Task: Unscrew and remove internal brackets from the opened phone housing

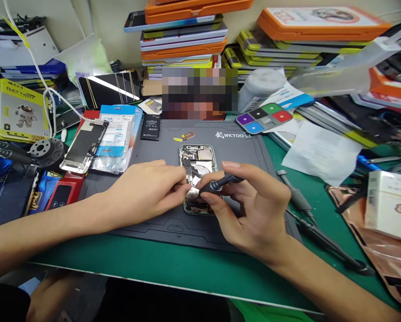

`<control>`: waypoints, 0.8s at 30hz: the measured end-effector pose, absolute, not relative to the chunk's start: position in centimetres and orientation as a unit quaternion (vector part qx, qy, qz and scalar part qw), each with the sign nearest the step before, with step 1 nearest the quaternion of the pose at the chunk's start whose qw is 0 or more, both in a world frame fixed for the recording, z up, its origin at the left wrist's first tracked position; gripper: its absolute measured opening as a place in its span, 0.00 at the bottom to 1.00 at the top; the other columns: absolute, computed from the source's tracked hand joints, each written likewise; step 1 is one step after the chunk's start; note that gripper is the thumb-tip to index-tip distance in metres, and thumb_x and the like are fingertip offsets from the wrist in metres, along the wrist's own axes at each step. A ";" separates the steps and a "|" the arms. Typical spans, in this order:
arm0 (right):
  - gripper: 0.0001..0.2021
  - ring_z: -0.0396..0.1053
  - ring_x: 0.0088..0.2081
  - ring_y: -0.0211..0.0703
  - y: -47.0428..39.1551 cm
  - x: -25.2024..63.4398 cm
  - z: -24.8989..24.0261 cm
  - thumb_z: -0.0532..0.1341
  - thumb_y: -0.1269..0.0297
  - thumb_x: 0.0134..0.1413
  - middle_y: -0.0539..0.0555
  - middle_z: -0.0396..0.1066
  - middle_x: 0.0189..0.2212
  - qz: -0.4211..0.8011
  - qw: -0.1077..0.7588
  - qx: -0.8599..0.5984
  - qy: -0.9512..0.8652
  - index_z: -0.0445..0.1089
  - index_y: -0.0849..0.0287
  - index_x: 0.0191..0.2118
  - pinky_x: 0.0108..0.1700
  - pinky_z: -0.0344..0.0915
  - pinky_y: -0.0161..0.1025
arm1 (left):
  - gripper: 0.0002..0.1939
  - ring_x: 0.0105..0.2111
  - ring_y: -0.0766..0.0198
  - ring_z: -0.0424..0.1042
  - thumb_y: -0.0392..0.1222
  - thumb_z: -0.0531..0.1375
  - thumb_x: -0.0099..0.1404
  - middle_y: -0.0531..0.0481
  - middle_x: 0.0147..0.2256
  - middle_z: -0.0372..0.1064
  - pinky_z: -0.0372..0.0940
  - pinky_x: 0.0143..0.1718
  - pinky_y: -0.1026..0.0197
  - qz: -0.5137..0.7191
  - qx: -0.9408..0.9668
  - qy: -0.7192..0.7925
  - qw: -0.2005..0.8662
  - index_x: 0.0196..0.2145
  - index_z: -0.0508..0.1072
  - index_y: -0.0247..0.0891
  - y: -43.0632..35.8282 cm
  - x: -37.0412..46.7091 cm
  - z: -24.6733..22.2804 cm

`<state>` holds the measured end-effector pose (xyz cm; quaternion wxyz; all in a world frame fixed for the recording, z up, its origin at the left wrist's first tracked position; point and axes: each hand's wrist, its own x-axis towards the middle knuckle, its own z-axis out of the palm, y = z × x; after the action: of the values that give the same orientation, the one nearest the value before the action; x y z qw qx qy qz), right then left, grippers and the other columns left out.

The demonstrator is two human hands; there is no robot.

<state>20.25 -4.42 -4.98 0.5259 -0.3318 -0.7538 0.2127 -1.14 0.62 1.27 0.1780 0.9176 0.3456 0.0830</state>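
Note:
An opened phone body (205, 155) lies on the dark grey mat (153, 147), its inner parts showing. Over its middle, my right hand (254, 201) grips a dark screwdriver (217, 184) between thumb and fingers, its tip near the phone's left inner side. My left hand (156, 185) rests against the phone's left edge, thumb and index finger pinched close to the screwdriver tip. Whatever is between those fingertips is too small to make out. Small copper and yellow pieces (188, 136) lie on the mat above the phone.
A removed screen (82, 145) and a black battery (150, 127) lie to the left. Orange and yellow boxes (183, 49) are stacked behind. Right of the mat are a soldering-iron-like tool (331, 246), a colored tray (263, 118) and a white box (393, 203).

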 end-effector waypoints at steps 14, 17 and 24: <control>0.42 0.79 0.46 0.50 -4.1 21.2 -4.9 0.58 0.82 0.57 0.59 0.73 0.56 0.167 0.485 -0.294 -0.806 0.48 0.48 0.73 0.41 0.81 0.51 | 0.06 0.36 0.62 0.68 0.41 0.58 0.75 0.53 0.34 0.71 0.59 0.35 0.61 0.103 0.929 0.310 0.173 0.40 0.71 0.37 0.6 -1.3 1.0; 0.41 0.77 0.52 0.53 -4.1 21.2 -4.9 0.59 0.82 0.55 0.60 0.71 0.58 0.171 0.498 -0.285 -0.801 0.50 0.49 0.72 0.46 0.81 0.53 | 0.07 0.35 0.62 0.67 0.41 0.58 0.76 0.52 0.35 0.72 0.60 0.36 0.60 0.112 0.938 0.293 0.148 0.39 0.72 0.37 0.7 -1.4 0.7; 0.39 0.74 0.56 0.54 -4.1 21.1 -4.9 0.57 0.80 0.59 0.61 0.68 0.62 0.184 0.500 -0.293 -0.794 0.49 0.50 0.73 0.43 0.82 0.50 | 0.07 0.36 0.61 0.67 0.41 0.59 0.75 0.51 0.36 0.73 0.61 0.37 0.59 0.110 0.946 0.274 0.134 0.40 0.75 0.37 0.8 -1.4 0.8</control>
<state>21.12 -4.07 -4.87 0.4997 -0.2928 -0.7941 0.1842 -1.38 0.79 0.84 0.1338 0.9459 0.2744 0.1096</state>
